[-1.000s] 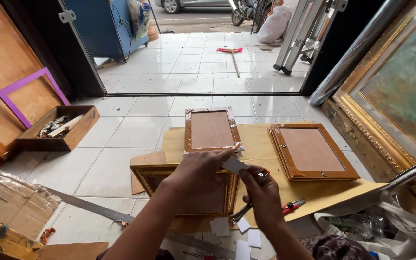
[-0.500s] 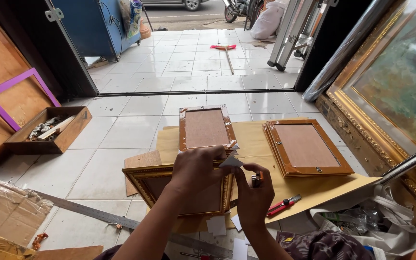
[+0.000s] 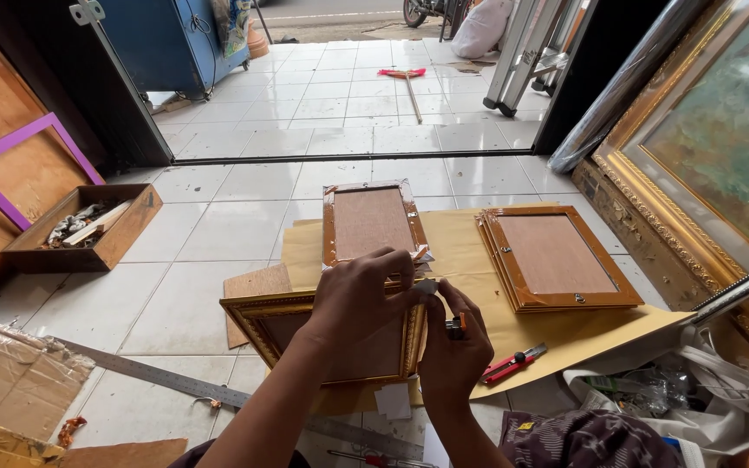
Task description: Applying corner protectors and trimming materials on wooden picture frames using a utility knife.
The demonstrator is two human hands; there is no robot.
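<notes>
Gold picture frame [image 3: 270, 322] lies face-down on the tiled floor [image 3: 218, 234], nearest. Left hand [image 3: 361, 295] presses on its backing, fingers curled at the right edge. Right hand [image 3: 454, 351] grips a small tool [image 3: 455, 326] beside it. Beyond, two brown frames [image 3: 556, 260] rest on yellow paper [image 3: 465, 251].

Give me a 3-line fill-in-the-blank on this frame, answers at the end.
1. The left hand presses on a frame whose moulding is ____ in colour.
2. The empty frame leaning at far left is ____.
3. The red-handled pliers lie on the tan paper to the ____ of the right hand.

Answers: gold; purple; right
</notes>
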